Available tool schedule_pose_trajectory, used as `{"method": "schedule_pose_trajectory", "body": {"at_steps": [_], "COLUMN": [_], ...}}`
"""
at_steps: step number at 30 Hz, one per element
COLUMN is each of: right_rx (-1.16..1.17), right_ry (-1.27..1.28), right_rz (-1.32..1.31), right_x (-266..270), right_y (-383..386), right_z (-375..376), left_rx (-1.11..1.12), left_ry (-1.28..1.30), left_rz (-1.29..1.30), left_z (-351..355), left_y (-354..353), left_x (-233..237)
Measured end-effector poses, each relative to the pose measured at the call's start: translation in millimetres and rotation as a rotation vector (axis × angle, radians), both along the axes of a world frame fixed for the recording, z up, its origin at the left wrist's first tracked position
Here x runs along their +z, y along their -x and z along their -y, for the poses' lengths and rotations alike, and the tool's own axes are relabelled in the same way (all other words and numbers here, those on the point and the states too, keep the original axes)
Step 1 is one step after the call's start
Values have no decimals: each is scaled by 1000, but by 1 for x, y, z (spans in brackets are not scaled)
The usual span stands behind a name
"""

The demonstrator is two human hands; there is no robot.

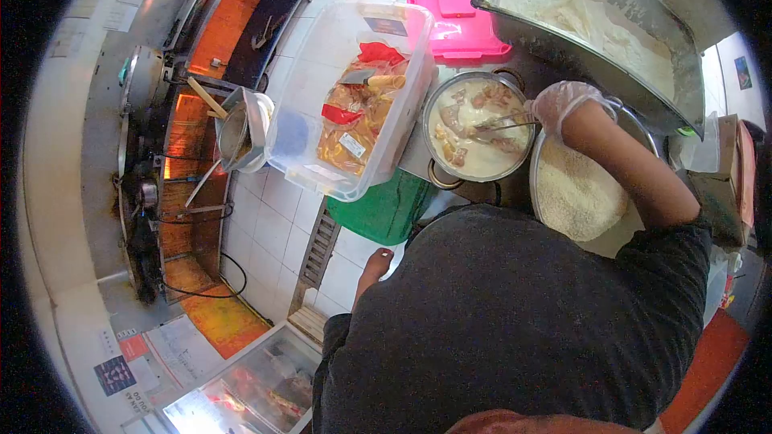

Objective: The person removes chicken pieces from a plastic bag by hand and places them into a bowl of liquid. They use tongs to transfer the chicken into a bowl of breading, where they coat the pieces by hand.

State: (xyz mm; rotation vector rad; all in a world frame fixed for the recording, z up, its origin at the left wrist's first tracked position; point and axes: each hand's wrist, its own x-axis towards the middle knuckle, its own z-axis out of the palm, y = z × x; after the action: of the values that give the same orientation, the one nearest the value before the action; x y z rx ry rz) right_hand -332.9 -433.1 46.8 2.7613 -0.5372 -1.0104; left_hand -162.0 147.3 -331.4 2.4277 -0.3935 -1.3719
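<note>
My right hand, in a clear plastic glove, is closed around metal tongs. The tongs reach into a round two-handled pot of pale milky liquid, among pieces of raw meat. Under my right forearm sits a large bowl of pale, crumbly flour. My left hand is bare and hangs low at my side near a green lid or bin. Its fingers look curled, with nothing visible in them.
A clear plastic tub holds bagged meat and a wooden-handled knife. Behind are a pink lid and a deep metal tray of white flour. To the left, a strainer stands by the stove; a glass-topped case is at lower left.
</note>
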Motion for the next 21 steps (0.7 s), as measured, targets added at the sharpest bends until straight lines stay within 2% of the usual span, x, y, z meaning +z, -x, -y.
{"method": "schedule_pose_trajectory", "body": {"at_steps": [4, 6, 7, 8, 9, 14, 16, 18, 21], "right_rx": [38, 33, 31, 25, -51, -372, -427, -446, -454], "right_ry": [-59, -208, -282, -429, -478, -715, -742, -747, -778], "right_rz": [103, 156, 183, 325, 323, 404, 453, 487, 527], "right_x": [3, 6, 5, 0, 3, 19, 7, 6, 10], "right_y": [10, 16, 21, 31, 34, 50, 60, 63, 63], "right_z": [11, 26, 37, 49, 50, 49, 51, 46, 36], "left_rx": [49, -14, 28, 69, 111, -47, -88, -97, -27], "left_ry": [-16, -57, -30, -2, 25, -60, -66, -63, 9], "left_rz": [-37, 45, 2, -41, -86, 6, 55, 107, -35], "left_z": [3, 15, 10, -2, -9, 5, 9, -2, -6], "left_y": [-3, -1, -3, -5, -7, -2, 2, 4, -9], "left_x": [-4, 15, 6, -15, -26, 10, 16, -7, -13]}}
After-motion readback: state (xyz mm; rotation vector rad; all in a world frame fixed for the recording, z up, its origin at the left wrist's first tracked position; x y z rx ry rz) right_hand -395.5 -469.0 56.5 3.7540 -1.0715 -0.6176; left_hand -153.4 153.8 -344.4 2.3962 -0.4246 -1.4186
